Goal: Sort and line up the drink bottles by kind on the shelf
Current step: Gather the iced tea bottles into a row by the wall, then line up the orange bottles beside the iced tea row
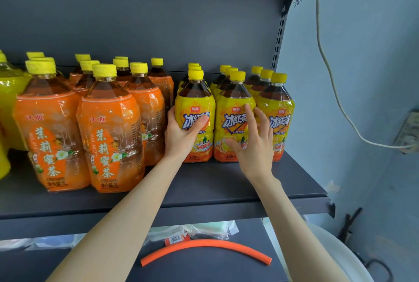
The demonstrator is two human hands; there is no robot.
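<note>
1. Bare forearms (127, 213) run up from the bottom edge to the dark shelf (204, 191), where both hands meet the bottles.
2. Left of the left hand (181, 136) stands a block of orange-labelled tea bottles (111, 127) with yellow caps, upright in rows running front to back.
3. Yellow-labelled iced tea bottles sit in three rows at the hands. The left hand grips the front left bottle (195, 100), with its thumb across the label and its fingers curled round the far side.
4. The right hand (254, 145) is spread open. Its straight fingers and thumb lie against the front middle bottle (233, 109).
5. Just right of that hand stands the front right bottle (277, 109), untouched.
6. Below the hands, on the lower level, lies a curved orange foam tube (204, 246).
7. Well right of the right hand, a white cable (328, 73) hangs down the wall.
</note>
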